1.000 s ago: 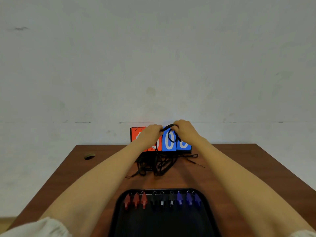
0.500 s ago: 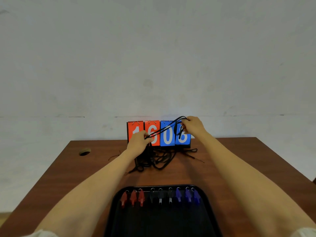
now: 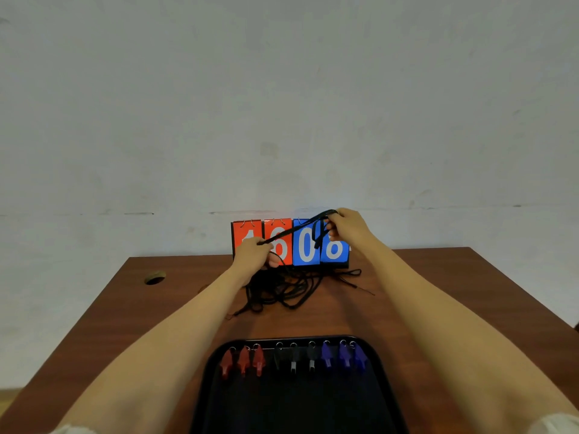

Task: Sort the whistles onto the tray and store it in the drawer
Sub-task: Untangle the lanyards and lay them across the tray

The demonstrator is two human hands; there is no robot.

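Centre of frame, far end of table (image 3: 125,324): one black cord (image 3: 293,232) held taut between left hand (image 3: 254,257) and right hand (image 3: 348,228). Left fingers curled tight round cord's lower end, fist just above tangled pile (image 3: 283,289) of black cords lying on table. Right thumb and fingers pinching cord's upper end, short loop dangling below pinch. Cord slanting across front of scoreboard (image 3: 308,245), red and blue number cards, upright at table's back edge by wall. Bottom centre: black tray (image 3: 297,408) on table, between forearms. Nine whistles (image 3: 293,360) in one row along tray's far edge: three red at left, three black in middle, three blue at right, rings toward far rim. Hole (image 3: 154,278) in table, mid-left.
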